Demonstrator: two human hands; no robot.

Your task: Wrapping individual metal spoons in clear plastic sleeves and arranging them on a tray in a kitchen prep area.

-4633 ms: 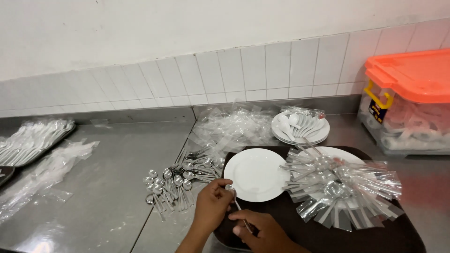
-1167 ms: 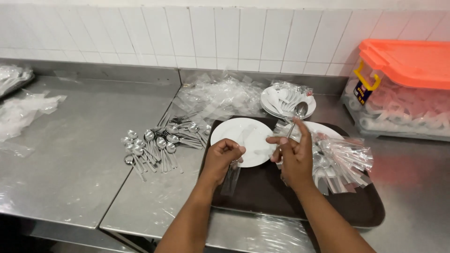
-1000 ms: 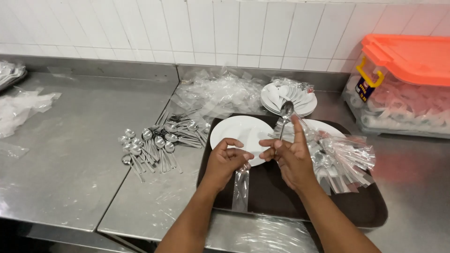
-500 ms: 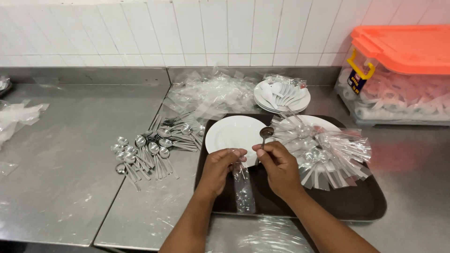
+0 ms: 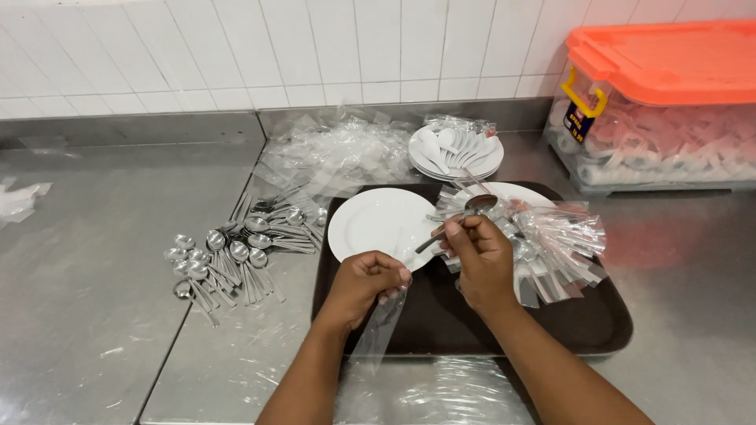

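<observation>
Steel spoon (image 5: 461, 216) and clear sleeve (image 5: 379, 329), over brown tray (image 5: 606, 327)
Right hand (image 5: 480, 260) is pinching the spoon; left hand (image 5: 364, 285) is gripping the sleeve beside the white plate (image 5: 370, 224).

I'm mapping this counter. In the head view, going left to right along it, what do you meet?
Crumpled plastic → loose metal spoons → empty white plate on the brown tray → fan of wrapped spoons → clear bin with orange lid.
</observation>
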